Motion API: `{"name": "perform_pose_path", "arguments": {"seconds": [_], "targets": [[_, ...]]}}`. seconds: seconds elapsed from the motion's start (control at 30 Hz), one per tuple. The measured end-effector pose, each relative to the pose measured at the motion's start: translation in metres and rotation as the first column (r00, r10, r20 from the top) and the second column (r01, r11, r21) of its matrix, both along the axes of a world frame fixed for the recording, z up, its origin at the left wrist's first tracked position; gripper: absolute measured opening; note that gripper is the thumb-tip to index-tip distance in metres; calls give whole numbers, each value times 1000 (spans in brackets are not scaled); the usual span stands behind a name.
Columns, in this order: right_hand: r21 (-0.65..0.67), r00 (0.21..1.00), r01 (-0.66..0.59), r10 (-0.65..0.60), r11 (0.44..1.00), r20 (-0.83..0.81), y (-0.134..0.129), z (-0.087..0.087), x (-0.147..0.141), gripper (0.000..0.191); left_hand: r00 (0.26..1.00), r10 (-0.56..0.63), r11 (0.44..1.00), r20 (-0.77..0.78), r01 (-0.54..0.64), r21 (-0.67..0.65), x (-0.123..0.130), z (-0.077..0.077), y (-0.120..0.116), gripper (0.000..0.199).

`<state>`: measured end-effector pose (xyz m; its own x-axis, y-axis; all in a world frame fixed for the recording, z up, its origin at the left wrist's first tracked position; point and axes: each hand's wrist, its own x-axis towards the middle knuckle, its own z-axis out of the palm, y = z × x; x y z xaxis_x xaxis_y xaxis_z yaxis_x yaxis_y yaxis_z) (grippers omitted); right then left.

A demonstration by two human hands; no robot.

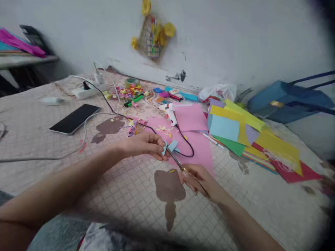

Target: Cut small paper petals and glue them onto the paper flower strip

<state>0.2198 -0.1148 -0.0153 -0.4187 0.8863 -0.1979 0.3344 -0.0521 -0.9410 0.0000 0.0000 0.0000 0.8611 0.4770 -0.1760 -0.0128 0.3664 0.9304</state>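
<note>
Between the fingertips of my left hand [149, 145] is a small light blue paper piece [164, 150]. My right hand [195, 177] is closed on a slim metal tool [175, 158], which looks like scissors. Its tip reaches the blue paper at my left fingers. Another light blue scrap [172, 145] shows just beyond the tool's tip. Both hands are above the table's front part, over the near edge of a large pink sheet [202, 153].
A white glue gun [170, 113] with a black cord lies on pink paper. Left are a phone [74, 119] and a power strip [90, 90]. Small paper flowers [125, 93] sit at the back, coloured sheets [226, 127] and a blue bag [290, 101] at the right.
</note>
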Motion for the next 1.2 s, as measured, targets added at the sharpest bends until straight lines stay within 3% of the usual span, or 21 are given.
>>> {"name": "perform_pose_path", "arguments": {"seconds": [0.57, 1.2], "targets": [[58, 997, -1, -4, 998, 72, 2, 6, 0, 47, 999, -40, 998, 4, 41, -37, 2, 4, 1, 11], [-5, 998, 22, -21, 1000, 53, 3, -1, 4, 43, 997, -77, 997, 7, 77, -13, 1, 6, 1, 7]]}}
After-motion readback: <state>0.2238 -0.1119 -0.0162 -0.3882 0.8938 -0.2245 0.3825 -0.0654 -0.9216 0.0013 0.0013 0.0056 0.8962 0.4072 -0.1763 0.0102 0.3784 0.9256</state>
